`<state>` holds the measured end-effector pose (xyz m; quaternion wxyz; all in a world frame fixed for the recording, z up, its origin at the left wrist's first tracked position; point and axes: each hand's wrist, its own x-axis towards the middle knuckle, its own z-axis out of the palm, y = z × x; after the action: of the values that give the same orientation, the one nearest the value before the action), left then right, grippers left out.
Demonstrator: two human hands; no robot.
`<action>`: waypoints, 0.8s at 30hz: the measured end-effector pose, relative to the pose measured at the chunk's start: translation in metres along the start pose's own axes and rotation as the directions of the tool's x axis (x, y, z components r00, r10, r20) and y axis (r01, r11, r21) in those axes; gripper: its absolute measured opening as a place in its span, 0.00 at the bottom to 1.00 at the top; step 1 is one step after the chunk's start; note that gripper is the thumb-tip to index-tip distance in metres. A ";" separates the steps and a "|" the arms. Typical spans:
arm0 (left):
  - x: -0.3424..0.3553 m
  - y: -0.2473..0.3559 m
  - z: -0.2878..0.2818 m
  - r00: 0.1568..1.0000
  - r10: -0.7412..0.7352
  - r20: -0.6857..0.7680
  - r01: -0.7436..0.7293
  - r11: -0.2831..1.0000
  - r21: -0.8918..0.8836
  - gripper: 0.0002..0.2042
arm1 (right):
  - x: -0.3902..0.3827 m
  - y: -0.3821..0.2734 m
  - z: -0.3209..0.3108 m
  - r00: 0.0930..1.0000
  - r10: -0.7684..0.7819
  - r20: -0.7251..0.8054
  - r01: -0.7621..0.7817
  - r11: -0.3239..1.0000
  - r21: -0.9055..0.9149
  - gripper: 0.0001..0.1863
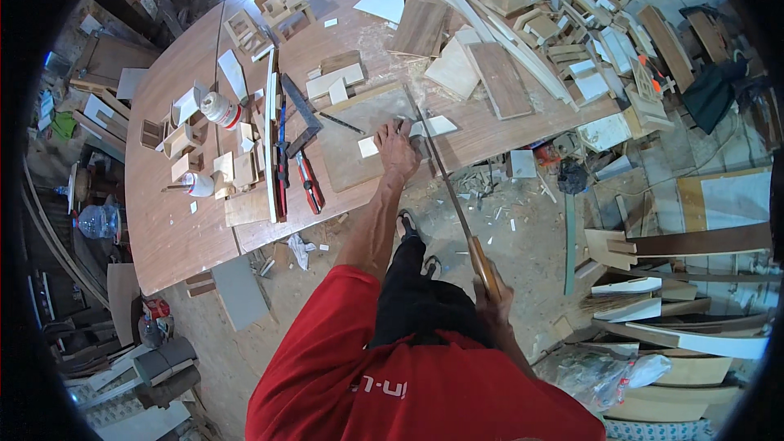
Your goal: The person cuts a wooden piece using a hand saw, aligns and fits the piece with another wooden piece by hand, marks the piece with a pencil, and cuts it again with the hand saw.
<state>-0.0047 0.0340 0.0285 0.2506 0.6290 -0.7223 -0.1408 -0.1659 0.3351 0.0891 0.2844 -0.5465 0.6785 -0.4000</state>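
Observation:
My left hand (395,149) presses a narrow pale strip of wood (436,126) down on a flat work board (343,155) near the table's front edge. The strip's ends show on both sides of the hand; its middle is hidden under the fingers. In my right hand (495,304), the wooden handle of a handsaw (459,206) is gripped low, in front of my body. Its long thin blade slants up across the table edge, just right of my left fingers and over the strip. A dark pencil (341,122) lies left of that hand.
Left of the board are a dark try square (304,118), a red-and-black hand tool (309,183) and a glue bottle (220,110). Miniature wooden furniture (284,6) stands farther back. Loose planks (498,80) and small wooden pieces crowd the right. Offcuts litter the floor below.

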 end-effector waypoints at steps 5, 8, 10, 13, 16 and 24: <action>0.000 -0.001 0.004 0.997 0.060 -0.038 -0.058 0.998 0.030 0.25 | 0.062 -0.004 0.023 0.998 0.067 0.006 -0.067 0.997 0.049 0.23; 0.003 -0.003 0.005 0.998 0.055 -0.038 -0.054 0.998 0.043 0.24 | 0.063 0.012 0.035 0.998 0.061 0.011 -0.061 0.996 0.068 0.23; -0.001 0.003 0.003 1.000 0.019 0.001 -0.019 1.000 -0.013 0.23 | 0.023 0.024 0.018 0.995 -0.080 -0.062 0.075 0.994 -0.083 0.22; -0.001 -0.002 0.000 1.000 -0.003 -0.005 0.003 1.000 -0.012 0.23 | -0.014 -0.012 -0.011 1.000 0.004 -0.023 -0.007 0.995 -0.099 0.22; 0.001 -0.001 0.003 1.000 0.014 -0.017 -0.014 1.000 0.026 0.24 | 0.009 -0.008 0.005 0.999 0.028 -0.046 -0.027 1.000 0.016 0.21; 0.002 -0.005 0.003 0.998 0.029 -0.047 -0.029 1.000 0.004 0.25 | 0.003 0.004 0.001 1.000 -0.005 -0.015 0.004 1.000 -0.016 0.23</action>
<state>-0.0018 0.0313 0.0239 0.2684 0.6220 -0.7255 -0.1212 -0.1678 0.3322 0.0852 0.2742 -0.5473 0.6825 -0.3993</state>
